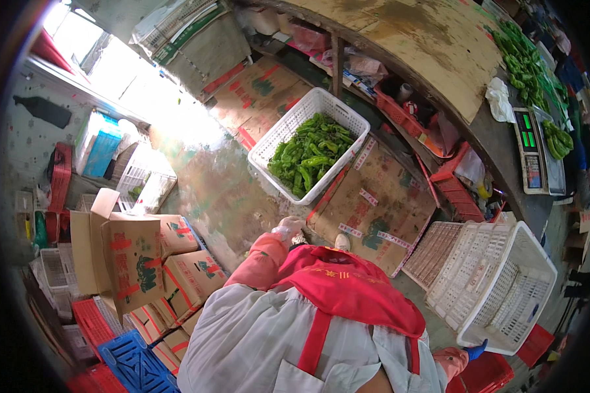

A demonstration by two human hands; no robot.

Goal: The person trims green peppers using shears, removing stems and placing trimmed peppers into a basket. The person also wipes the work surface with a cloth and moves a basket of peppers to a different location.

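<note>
My left hand, in a thin pale glove, hangs over the floor in front of me; its fingers are too blurred to tell how they are held. Just beyond it, a white plastic crate of green peppers stands partly on flattened cardboard. Out to my right, my right hand in a blue glove grips the near rim corner of a white slatted crate. That crate's visible inside holds nothing, and it lies at the end of a row of nested crates.
A workbench runs along the far right, with a digital scale and more peppers on it. Red baskets fill the shelf below. Cardboard boxes, one open carton and a blue plastic pallet crowd the left.
</note>
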